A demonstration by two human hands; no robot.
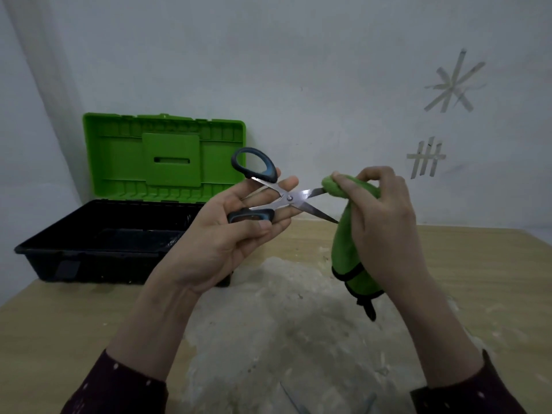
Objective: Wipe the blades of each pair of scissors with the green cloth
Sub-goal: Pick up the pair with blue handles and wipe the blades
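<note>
Although several pairs are named in the task, only one pair of scissors [289, 198] can be counted with certainty. It is held in the air above the wooden table [478, 264], with its blades spread apart in a cross. One green cloth [346, 258] is seen, and one toolbox [167, 156], which stands open at the left with its green lid raised over a black base. Two thin greyish shapes [288, 395] at the bottom edge are too blurred to be identified.

The scissors are gripped by the left hand [239, 225]. Its thumb is pressed on the lower dark handle, while its fingers are stretched half open behind both handles, the upper loop resting against the fingertips. The cloth is held in the right hand [385, 222]. Its thumb and forefinger are curled and pinched through a fold of cloth around the tip of the upper blade, and the other fingers are closed over the fabric. The rest of the cloth hangs down beneath the hand. The lower blade's point lies against the hanging cloth.
</note>
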